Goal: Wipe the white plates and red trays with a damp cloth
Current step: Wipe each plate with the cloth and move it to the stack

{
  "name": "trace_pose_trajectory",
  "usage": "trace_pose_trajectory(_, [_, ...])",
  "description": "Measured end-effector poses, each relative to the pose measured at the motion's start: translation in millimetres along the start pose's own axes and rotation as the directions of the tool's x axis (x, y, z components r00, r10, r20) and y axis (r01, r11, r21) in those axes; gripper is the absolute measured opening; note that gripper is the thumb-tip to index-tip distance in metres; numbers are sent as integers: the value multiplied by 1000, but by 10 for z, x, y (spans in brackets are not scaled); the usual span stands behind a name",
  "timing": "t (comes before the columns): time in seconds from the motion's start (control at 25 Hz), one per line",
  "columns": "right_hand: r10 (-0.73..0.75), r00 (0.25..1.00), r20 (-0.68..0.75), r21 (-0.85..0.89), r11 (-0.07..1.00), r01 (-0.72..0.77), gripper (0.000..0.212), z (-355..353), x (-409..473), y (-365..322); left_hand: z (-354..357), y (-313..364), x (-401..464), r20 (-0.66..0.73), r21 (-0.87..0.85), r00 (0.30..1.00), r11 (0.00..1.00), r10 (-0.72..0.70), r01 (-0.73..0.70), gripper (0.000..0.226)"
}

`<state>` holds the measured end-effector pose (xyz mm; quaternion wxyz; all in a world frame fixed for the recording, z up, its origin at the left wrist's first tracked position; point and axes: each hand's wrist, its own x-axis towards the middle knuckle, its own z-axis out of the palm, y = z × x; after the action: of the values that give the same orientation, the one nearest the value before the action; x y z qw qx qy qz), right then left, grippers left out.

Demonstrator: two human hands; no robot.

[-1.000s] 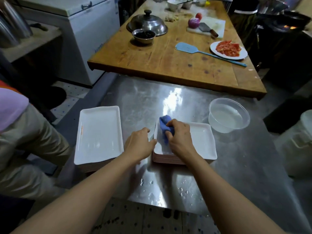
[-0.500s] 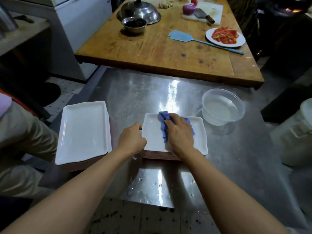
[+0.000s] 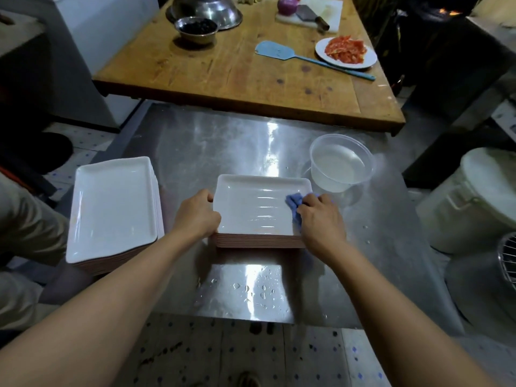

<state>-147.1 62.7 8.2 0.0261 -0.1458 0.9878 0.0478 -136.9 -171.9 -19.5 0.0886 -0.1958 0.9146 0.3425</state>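
In the head view, the top white plate point(image 3: 257, 208) of a stack on the steel counter point(image 3: 223, 141) is steadied by the left hand point(image 3: 196, 216), fingers curled over its left edge. A blue cloth point(image 3: 294, 203) is gripped by the right hand point(image 3: 321, 222) at the plate's right side.

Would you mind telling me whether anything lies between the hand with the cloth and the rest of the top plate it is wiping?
Nothing visible does. The right hand presses the blue cloth on the top plate near its right edge; the wet surface leftward is bare up to the left hand gripping the left rim.
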Motion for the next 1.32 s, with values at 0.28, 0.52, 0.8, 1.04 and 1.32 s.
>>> trace_pose_trajectory(0.28, [-101,994,33,363,928,82,31,1,-230,-516,8,-55,-19,51,-200,999,979,-20,29,28])
trace_pose_trajectory(0.52, [-219,976,-17,615,767,183,26,104,21,-1071,-34,-126,-38,142,-372,990,928,26,29,21])
trace_pose_trajectory(0.8, [-167,982,-86,450,873,188,44,172,461,-1017,1,-87,-27,95,-141,995,990,36,-23,28])
trace_pose_trajectory(1.04, [57,997,-57,223,974,-43,52,217,276,-251,27,-52,25,81,-162,996,986,-29,41,25])
trace_pose_trajectory(1.32, [111,994,2,148,983,-110,30,110,5,-179,56,-19,15,43,-175,998,983,-50,56,28])
